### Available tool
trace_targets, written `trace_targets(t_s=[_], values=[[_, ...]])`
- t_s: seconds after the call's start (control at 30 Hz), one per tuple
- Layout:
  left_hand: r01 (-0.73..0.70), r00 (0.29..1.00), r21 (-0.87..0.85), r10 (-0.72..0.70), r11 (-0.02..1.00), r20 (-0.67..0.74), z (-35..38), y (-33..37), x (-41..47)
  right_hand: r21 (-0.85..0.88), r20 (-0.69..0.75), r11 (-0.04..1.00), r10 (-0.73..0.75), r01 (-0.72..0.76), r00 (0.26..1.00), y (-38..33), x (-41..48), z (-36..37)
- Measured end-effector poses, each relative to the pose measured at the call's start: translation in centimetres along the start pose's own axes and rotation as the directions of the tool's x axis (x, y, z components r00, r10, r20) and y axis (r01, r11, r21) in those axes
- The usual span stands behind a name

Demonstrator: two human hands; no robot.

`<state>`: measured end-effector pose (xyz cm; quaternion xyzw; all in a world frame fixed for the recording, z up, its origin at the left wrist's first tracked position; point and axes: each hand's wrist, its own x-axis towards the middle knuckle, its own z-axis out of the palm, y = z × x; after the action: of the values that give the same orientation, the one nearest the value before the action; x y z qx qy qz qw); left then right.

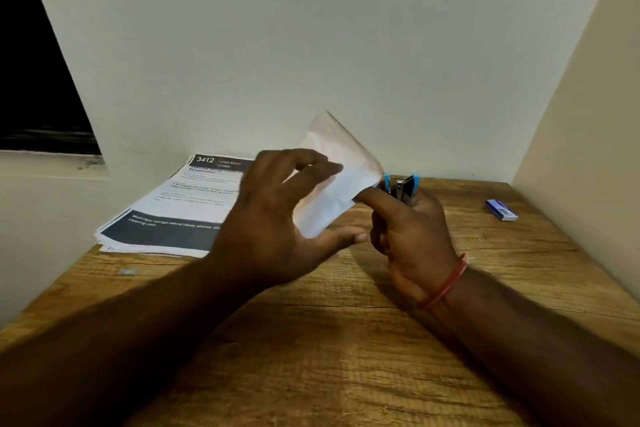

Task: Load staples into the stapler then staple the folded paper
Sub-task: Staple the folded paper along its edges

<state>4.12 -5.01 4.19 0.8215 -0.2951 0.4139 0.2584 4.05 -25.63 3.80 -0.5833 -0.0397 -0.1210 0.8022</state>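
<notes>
Head view: left hand (pixel 270 218) pinches paper (pixel 332 194); right hand (pixel 414 239) grips stapler (pixel 403 185) at 3 o'clock; corner should seat fully first.

1. Light is dim and warm.
2. Motion blur smears my left grip (pixel 277 215) and the folded paper (pixel 332 191) beside it.
3. The right grip (pixel 412 239) and stapler (pixel 403 185) read sharper.
4. Soft shadows lie on the counter (pixel 346 367) beneath the grips.
5. The walls (pixel 311 45) lean outward either side of the grips.

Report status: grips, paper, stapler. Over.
Left grip holds folded paper. Right grip holds stapler. Paper corner at stapler mouth, seating unclear. Staple box aside, right.
</notes>
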Motion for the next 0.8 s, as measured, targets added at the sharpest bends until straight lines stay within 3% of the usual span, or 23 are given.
trace_targets(t_s=[0.13,0.23,0.43,0.6,0.8], values=[[0.031,0.999,-0.112,-0.026,0.993,0.046,0.8,0.0,0.0,-0.014,0.049,0.998,-0.056,0.056,0.997,-0.1,-0.6,0.1],[0.049,0.998,-0.188,-0.053,0.981,-0.017,0.9,0.0,0.3,-0.107,0.116,0.973,-0.194,0.206,0.974,-0.6,-1.0,0.0],[0.094,0.990,-0.250,-0.117,0.964,-0.080,0.5,0.5,0.8,-0.379,0.106,0.807,-0.449,0.453,0.887,-0.5,-0.6,0.0],[0.198,0.973,-0.261,-0.221,0.945,-0.060,1.0,1.0,1.4,-0.439,0.063,0.777,-0.474,0.451,0.879,-0.4,-0.2,-0.5],[0.394,0.914,-0.311,-0.405,0.865,0.032,1.4,1.3,2.1,-0.367,0.028,0.846,-0.406,0.388,0.913,-0.4,0.6,-0.7]])
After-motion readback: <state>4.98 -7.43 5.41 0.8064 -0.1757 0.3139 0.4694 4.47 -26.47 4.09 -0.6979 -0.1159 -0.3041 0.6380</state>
